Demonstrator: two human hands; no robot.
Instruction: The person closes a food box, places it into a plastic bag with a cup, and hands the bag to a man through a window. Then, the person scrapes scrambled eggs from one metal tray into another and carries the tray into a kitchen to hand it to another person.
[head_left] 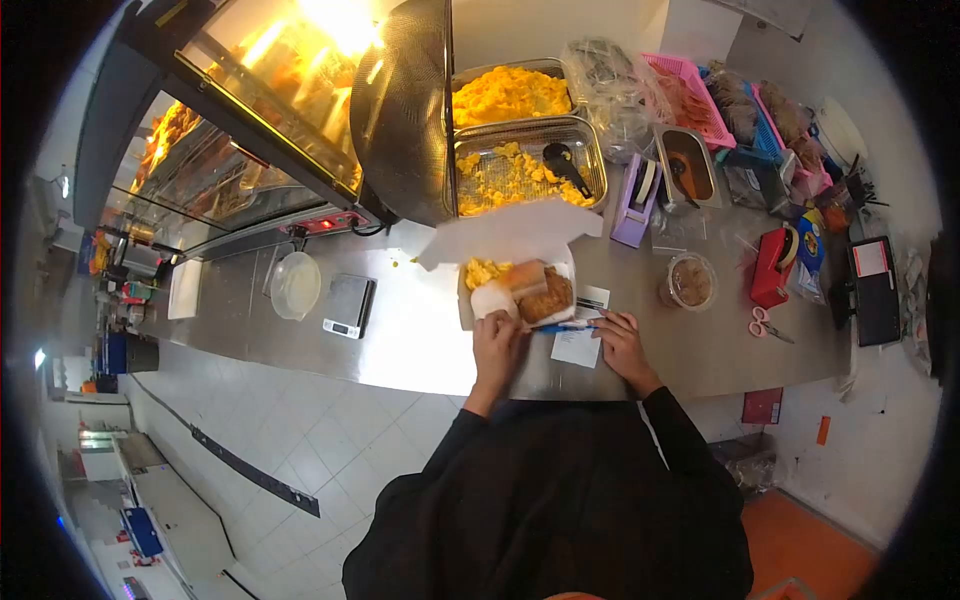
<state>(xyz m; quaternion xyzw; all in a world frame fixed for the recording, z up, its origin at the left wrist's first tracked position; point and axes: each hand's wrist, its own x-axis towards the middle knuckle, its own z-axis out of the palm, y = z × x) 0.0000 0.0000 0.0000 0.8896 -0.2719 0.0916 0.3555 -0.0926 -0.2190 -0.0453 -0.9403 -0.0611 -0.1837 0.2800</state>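
An open white takeaway box (505,240) lies on the steel counter (420,330), holding yellow food, a bun and a fried brown piece (547,297). My left hand (496,345) rests at the box's near edge and grips a blue pen (565,326) that points right. My right hand (622,345) presses its fingers flat on a white paper slip (580,345) lying right of the box. The pen lies over the slip's upper part.
Behind the box stand two metal trays of yellow food (510,95) with a black scoop (562,160). A small scale (347,305) and plastic tub (296,285) sit left. Tape dispensers (636,200), a sauce cup (689,282), scissors (768,325) and baskets crowd the right.
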